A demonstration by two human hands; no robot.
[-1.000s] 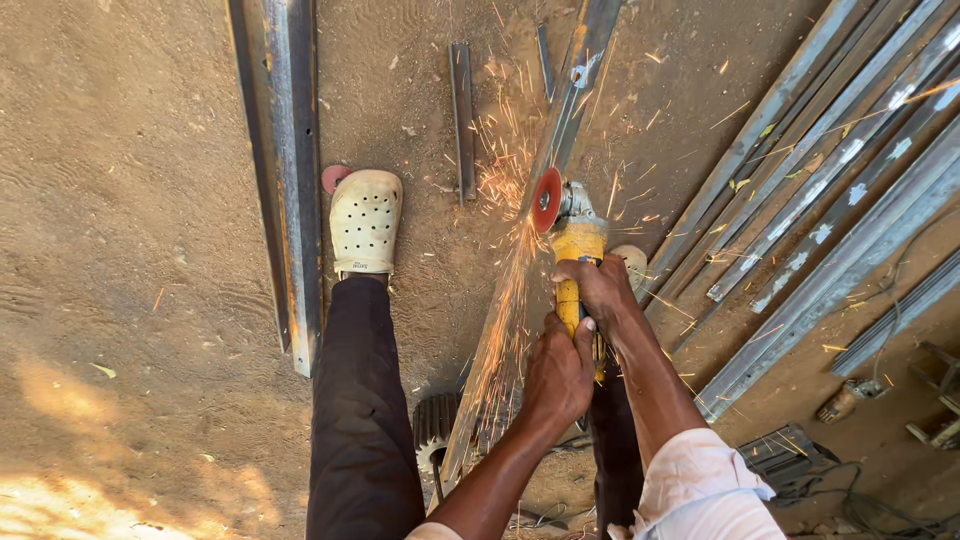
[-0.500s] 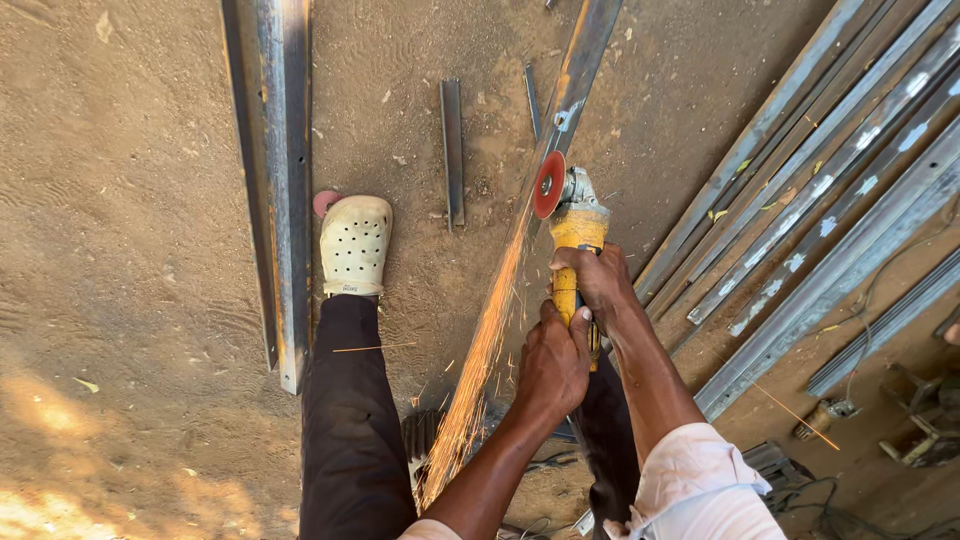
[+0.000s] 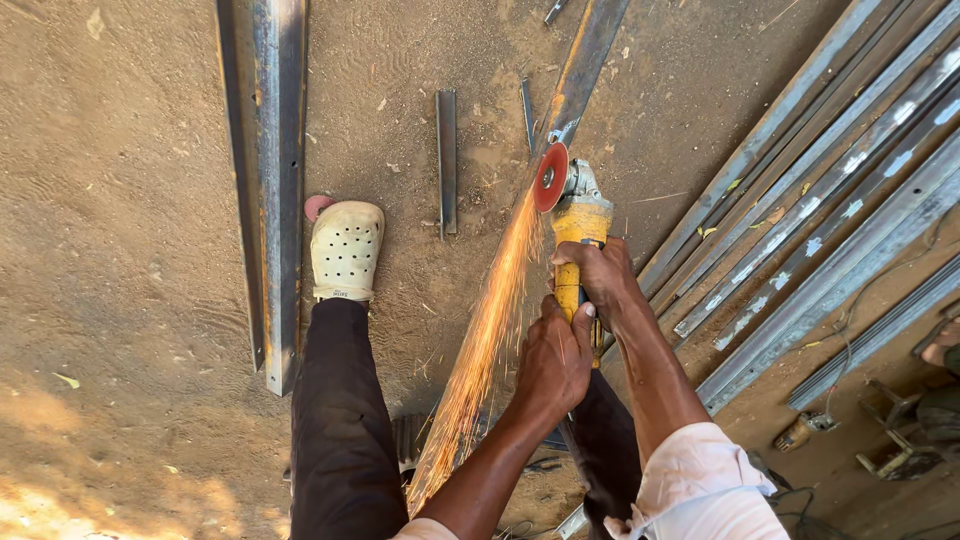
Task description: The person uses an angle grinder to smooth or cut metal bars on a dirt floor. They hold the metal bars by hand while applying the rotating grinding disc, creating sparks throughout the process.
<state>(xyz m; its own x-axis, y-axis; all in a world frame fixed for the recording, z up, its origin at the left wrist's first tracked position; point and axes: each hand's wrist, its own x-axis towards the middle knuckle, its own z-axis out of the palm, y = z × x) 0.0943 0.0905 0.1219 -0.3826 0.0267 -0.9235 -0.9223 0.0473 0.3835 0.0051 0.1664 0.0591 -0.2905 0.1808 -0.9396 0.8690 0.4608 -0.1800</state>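
Both hands, left point(image 3: 553, 360) behind right point(image 3: 600, 280), clasp a grinder point(image 3: 575, 215); its disc point(image 3: 551, 177) meets a bar point(image 3: 575, 85) running straight ahead.

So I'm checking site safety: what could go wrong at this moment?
Sparks stream back from the red disc toward the trouser leg and could burn it. Both bare hands, left hand and right hand, hold the yellow grinder; a kickback could cut them. The open clog barely shields the foot.

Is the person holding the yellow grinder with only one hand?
No, both the left hand and the right hand wrap around the yellow grinder while sparks fly.
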